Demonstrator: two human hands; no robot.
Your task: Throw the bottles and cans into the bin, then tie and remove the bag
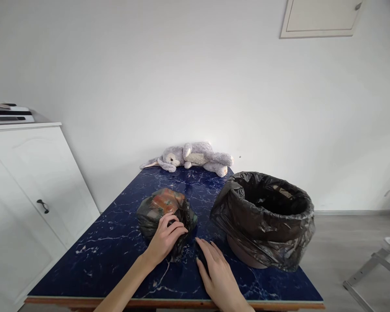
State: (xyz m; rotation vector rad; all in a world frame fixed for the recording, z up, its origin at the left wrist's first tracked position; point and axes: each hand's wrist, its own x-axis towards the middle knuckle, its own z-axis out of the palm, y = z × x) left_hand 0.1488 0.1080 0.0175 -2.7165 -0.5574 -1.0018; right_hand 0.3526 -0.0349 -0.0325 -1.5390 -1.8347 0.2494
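Observation:
A filled dark plastic garbage bag (pixel 149 208) rests on the blue marbled table, with orange and green contents showing through its thin film. My left hand (pixel 169 232) has its fingers curled onto the bag's gathered black end, which bunches up on the right side. Between the bag and the bin, my right hand (pixel 212 266) lies low over the tabletop, fingers stretched out and holding nothing. To its right stands a round bin (pixel 242 251), lined with a black garbage bag (pixel 269 229) folded over the rim. The bottom of the bin's inside is hidden in shadow.
A grey plush rabbit (pixel 195 158) lies on its side at the far end of the table (pixel 117 242), against the wall. To the left is a white cabinet (pixel 26 182) with items on top. A folding metal frame (pixel 370 268) stands on the floor at right.

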